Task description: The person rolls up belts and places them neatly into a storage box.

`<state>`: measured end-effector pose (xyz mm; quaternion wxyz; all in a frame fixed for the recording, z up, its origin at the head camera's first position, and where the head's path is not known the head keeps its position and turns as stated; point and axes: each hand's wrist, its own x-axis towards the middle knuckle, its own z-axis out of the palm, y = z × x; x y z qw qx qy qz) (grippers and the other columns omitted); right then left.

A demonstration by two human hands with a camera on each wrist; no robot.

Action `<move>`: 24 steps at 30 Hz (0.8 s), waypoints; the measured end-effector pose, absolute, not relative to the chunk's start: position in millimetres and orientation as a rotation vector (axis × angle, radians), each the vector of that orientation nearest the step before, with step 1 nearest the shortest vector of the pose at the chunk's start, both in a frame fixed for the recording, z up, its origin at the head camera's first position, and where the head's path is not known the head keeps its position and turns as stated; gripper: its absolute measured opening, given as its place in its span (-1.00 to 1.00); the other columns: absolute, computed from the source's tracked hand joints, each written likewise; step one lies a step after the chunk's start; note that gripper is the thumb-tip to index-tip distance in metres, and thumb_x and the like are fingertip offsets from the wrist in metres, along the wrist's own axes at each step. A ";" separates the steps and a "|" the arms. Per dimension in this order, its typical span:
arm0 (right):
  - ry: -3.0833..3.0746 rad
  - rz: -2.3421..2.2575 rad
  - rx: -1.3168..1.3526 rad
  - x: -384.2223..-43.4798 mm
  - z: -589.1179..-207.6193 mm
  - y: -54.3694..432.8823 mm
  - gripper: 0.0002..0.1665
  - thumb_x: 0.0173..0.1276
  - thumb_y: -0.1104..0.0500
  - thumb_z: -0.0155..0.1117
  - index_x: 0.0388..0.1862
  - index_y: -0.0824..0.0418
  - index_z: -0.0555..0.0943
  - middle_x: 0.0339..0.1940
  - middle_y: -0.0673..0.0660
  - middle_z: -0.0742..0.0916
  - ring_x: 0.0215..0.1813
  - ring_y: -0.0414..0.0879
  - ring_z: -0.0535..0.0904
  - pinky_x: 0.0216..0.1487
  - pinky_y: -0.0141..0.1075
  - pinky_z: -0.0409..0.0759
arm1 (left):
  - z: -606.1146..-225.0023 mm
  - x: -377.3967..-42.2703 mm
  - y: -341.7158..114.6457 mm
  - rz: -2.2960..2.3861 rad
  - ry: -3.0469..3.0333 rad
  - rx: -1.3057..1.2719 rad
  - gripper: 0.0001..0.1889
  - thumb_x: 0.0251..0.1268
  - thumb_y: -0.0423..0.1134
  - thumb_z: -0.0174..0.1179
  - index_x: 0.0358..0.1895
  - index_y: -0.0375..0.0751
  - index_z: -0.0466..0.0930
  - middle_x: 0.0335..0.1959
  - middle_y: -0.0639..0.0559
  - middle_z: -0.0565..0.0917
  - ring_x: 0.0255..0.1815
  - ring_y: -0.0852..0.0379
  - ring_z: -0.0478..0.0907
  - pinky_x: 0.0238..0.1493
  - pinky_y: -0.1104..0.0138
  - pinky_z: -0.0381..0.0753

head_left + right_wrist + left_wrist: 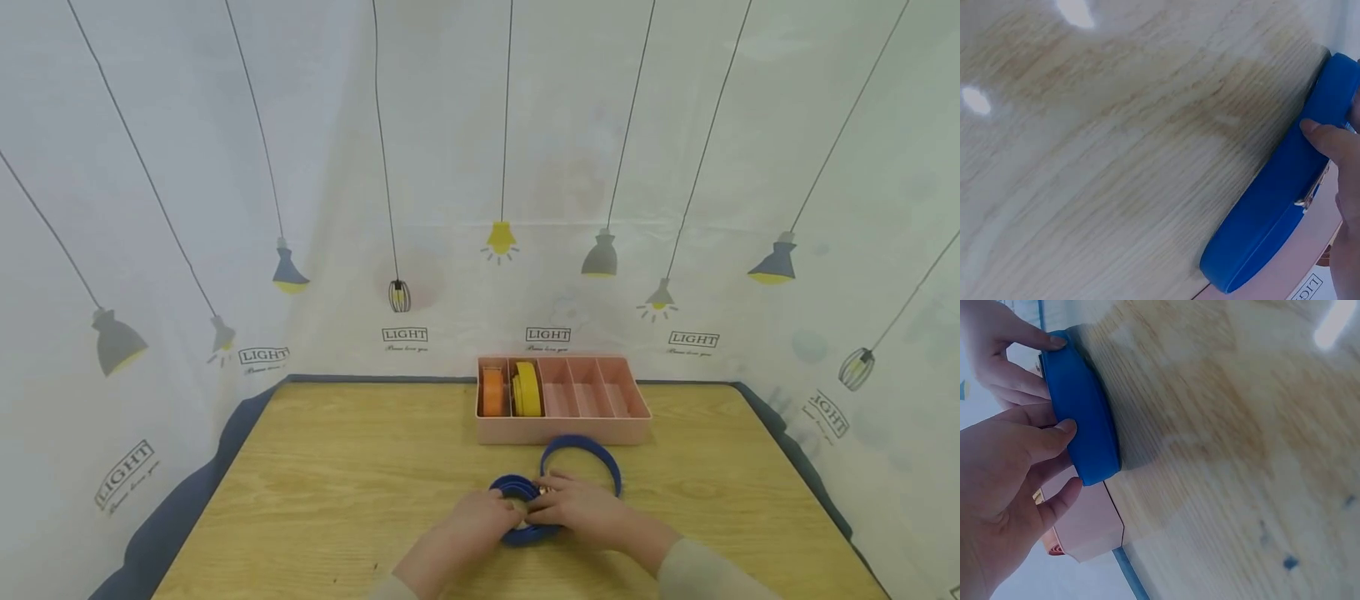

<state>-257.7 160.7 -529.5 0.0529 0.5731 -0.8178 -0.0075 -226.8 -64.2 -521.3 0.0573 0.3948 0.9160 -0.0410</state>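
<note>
A blue belt stands on its edge on the wooden table, partly wound into a coil, with a wider loop spreading to the far right. My left hand grips the coil's left side, its thumb on the outer face and other fingers inside. From the right, my right hand pinches the belt where coil and loop meet, thumb outside. A gold-coloured buckle shows near the right hand's fingers, which hide part of it.
Behind the belt stands a pink divided box. A rolled orange strap fills its leftmost compartment, and a rolled yellow strap the one beside it. A lamp-printed white cloth hangs around the table.
</note>
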 end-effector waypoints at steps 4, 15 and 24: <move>-2.359 0.004 1.767 -259.0 -532.5 158.9 -0.61 0.21 0.27 0.34 0.01 -0.02 0.72 -0.05 -0.12 0.73 0.18 -0.01 0.55 0.22 -0.11 0.47 | -520.7 -225.3 -67.3 -0.113 2.802 1.187 -0.82 0.25 -0.28 0.24 -0.16 0.13 0.70 -0.26 0.32 0.64 -0.19 0.28 0.51 -0.24 0.34 0.53; -2.267 0.040 1.737 -255.1 -534.1 160.6 -0.64 0.18 0.25 0.38 -0.03 -0.02 0.74 -0.08 -0.05 0.66 -0.05 -0.15 0.56 0.02 -0.34 0.54 | -523.7 -227.2 -71.7 -0.024 2.764 1.201 -0.74 0.34 -0.19 0.17 -0.05 0.30 0.72 -0.17 0.30 0.65 -0.05 0.23 0.54 -0.07 0.13 0.58; -2.420 0.060 1.708 -252.0 -533.4 172.0 -0.84 0.24 0.23 0.32 -0.23 -0.01 0.68 -0.22 -0.11 0.60 -0.22 -0.28 0.49 -0.25 -0.49 0.46 | -518.3 -229.2 -72.9 -0.010 2.762 1.146 -0.78 0.13 -0.12 0.34 -0.17 0.34 0.75 -0.29 0.42 0.69 -0.24 0.36 0.57 -0.18 0.25 0.51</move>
